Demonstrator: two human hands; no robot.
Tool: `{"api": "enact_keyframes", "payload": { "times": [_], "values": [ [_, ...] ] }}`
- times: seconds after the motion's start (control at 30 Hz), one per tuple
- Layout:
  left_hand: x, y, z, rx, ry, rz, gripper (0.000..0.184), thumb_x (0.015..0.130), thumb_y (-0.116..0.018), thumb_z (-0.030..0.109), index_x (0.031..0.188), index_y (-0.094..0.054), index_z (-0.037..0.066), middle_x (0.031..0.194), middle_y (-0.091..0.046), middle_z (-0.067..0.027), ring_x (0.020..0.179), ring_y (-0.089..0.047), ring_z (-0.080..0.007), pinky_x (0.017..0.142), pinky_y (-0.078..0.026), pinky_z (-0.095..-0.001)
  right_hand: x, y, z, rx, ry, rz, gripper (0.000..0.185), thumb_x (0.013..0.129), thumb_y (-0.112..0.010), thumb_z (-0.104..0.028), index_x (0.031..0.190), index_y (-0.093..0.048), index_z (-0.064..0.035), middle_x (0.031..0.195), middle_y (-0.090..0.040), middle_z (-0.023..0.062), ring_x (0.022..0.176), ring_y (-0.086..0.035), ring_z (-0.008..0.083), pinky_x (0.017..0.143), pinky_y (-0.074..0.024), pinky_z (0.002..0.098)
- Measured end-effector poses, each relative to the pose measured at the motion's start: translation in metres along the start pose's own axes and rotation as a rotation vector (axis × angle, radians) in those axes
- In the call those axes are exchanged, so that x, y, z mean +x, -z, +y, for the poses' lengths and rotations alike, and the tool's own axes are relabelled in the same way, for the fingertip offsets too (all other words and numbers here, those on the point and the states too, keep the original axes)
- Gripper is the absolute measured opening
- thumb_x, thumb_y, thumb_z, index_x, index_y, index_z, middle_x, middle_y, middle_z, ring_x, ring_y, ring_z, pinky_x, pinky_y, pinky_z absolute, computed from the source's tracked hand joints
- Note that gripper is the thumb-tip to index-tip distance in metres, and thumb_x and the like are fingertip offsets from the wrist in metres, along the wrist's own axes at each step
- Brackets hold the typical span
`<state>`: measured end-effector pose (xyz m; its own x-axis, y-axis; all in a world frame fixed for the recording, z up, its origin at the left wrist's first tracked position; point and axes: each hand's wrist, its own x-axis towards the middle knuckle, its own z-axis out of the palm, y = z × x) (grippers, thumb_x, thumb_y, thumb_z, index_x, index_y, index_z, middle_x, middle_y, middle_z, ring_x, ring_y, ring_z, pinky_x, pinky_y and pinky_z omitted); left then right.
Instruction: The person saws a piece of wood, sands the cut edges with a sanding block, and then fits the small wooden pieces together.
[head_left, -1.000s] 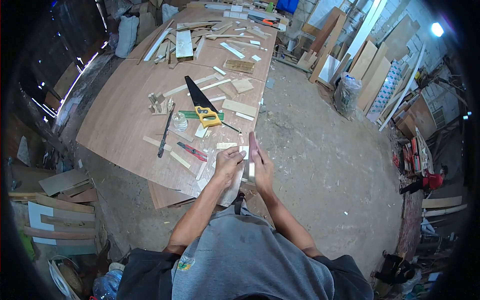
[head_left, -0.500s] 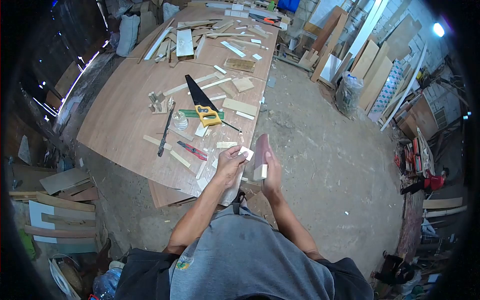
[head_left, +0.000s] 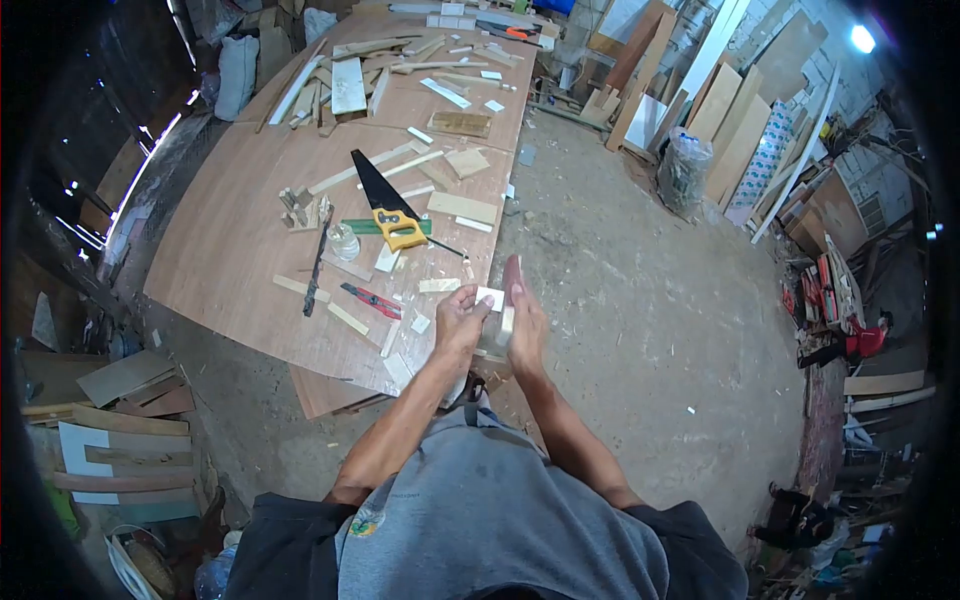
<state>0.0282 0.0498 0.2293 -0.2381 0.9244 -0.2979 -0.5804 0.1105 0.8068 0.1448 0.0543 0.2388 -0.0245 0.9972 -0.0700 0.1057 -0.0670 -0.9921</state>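
Pinched in the fingers of my left hand (head_left: 460,322) is a small white block (head_left: 490,298), over the table's near right corner. My right hand (head_left: 528,328) is wrapped round a sanding block with reddish-brown paper (head_left: 512,275), held upright against or very near the white block's right edge. Left of my left hand lie red pliers (head_left: 371,300) and a pale wood strip (head_left: 438,286). A saw with a yellow handle (head_left: 400,230) rests farther up, beside a clear glass jar (head_left: 344,242).
The wooden table (head_left: 230,250) carries a pile of wood scraps (head_left: 348,87) at its far end. Boards (head_left: 740,130) and a filled plastic bag (head_left: 685,172) stand at the right wall. A person in red (head_left: 866,340) and another person (head_left: 795,520) are at far right.
My right hand moved away to the right with the sanding block, then came back to the white block. The white block turned in my left fingers. The whole view shifted slightly.
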Motion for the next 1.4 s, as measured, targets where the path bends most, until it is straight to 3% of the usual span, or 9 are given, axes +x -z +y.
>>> {"api": "enact_keyframes", "payload": {
  "times": [0.43,0.53,0.67,0.9,1.07,1.2,1.27,1.33,1.4],
  "values": [
    [0.008,0.008,0.000,-0.025,0.077,0.010,0.025,0.093,-0.066,0.004,0.116,-0.059,-0.003,0.093,-0.069,-0.0055,0.072,-0.059,-0.0072,0.061,-0.045,-0.0200,-0.015,-0.013,-0.017,-0.166,0.275,0.074,0.046,0.100,-0.050,-0.022,0.138,-0.053,0.0033,0.131,-0.061,0.0232,0.114,-0.059,0.0278,0.099,-0.0426,0.0349],
    [-0.001,0.014,-0.006,-0.010,0.143,0.088,0.024,0.093,-0.066,0.003,0.115,-0.060,-0.003,0.091,-0.068,-0.0063,0.070,-0.060,-0.0078,0.062,-0.048,-0.0204,0.019,-0.017,-0.038,-0.129,0.115,-0.030,0.045,0.099,-0.049,-0.021,0.138,-0.054,0.0017,0.128,-0.061,0.0245,0.118,-0.057,0.0297,0.103,-0.0405,0.0377],
    [0.007,0.024,0.007,-0.125,0.136,0.054,0.024,0.093,-0.064,0.003,0.115,-0.060,-0.003,0.092,-0.069,-0.0075,0.072,-0.064,-0.0106,0.064,-0.052,-0.0226,0.019,-0.018,0.008,-0.203,0.413,0.053,0.045,0.097,-0.050,-0.020,0.137,-0.056,-0.0012,0.115,-0.064,0.0237,0.109,-0.059,0.0317,0.098,-0.0422,0.0403],
    [-0.019,0.039,-0.016,-0.046,0.067,-0.136,0.030,0.091,-0.068,0.011,0.116,-0.062,-0.005,0.095,-0.071,-0.0092,0.082,-0.067,-0.0135,0.070,-0.047,-0.0240,0.033,-0.006,0.004,-0.239,0.184,0.044,0.047,0.097,-0.051,-0.024,0.139,-0.055,-0.0015,0.123,-0.063,0.0254,0.113,-0.060,0.0334,0.100,-0.0419,0.0398],
    [-0.020,0.047,-0.028,-0.156,0.202,0.054,0.030,0.092,-0.066,0.006,0.117,-0.057,-0.007,0.088,-0.066,-0.0061,0.073,-0.063,-0.0107,0.060,-0.048,-0.0210,-0.020,0.006,0.025,-0.371,0.192,0.017,0.050,0.100,-0.051,-0.029,0.139,-0.053,0.0020,0.139,-0.057,0.0197,0.128,-0.054,0.0298,0.109,-0.0360,0.0363],
    [-0.040,0.058,-0.050,0.019,0.200,-0.107,0.027,0.091,-0.067,0.006,0.114,-0.062,-0.008,0.089,-0.068,-0.0065,0.073,-0.060,-0.0084,0.063,-0.050,-0.0227,-0.020,0.000,0.037,-0.340,0.088,0.140,0.048,0.097,-0.056,-0.029,0.137,-0.056,-0.0008,0.116,-0.063,0.0216,0.105,-0.059,0.0304,0.094,-0.0443,0.0396],
    [-0.030,0.069,-0.060,0.443,-0.149,-0.050,0.023,0.090,-0.067,0.008,0.109,-0.067,-0.005,0.085,-0.070,-0.0054,0.072,-0.062,-0.0093,0.058,-0.050,-0.0245,-0.019,-0.001,0.008,-0.380,0.252,0.090,0.046,0.096,-0.058,-0.026,0.134,-0.059,-0.0010,0.105,-0.063,0.0186,0.096,-0.058,0.0270,0.086,-0.0460,0.0385],
    [-0.041,0.058,-0.024,0.226,-0.003,-0.071,0.024,0.092,-0.065,0.008,0.111,-0.067,-0.005,0.085,-0.068,-0.0030,0.071,-0.060,-0.0081,0.058,-0.048,-0.0246,-0.032,0.005,0.010,-0.534,0.323,-0.013,0.044,0.095,-0.061,-0.023,0.133,-0.060,-0.0011,0.099,-0.061,0.0169,0.090,-0.057,0.0253,0.081,-0.0462,0.0364],
    [-0.043,0.061,-0.020,0.338,-0.020,-0.180,0.038,0.096,-0.061,0.009,0.132,-0.058,-0.005,0.093,-0.067,-0.0042,0.082,-0.061,-0.0080,0.071,-0.051,-0.0226,-0.051,-0.010,0.010,-0.548,0.278,-0.024,0.042,0.095,-0.061,-0.019,0.133,-0.060,-0.0009,0.101,-0.062,0.0190,0.090,-0.059,0.0279,0.081,-0.0472,0.0367]
  ]
}}
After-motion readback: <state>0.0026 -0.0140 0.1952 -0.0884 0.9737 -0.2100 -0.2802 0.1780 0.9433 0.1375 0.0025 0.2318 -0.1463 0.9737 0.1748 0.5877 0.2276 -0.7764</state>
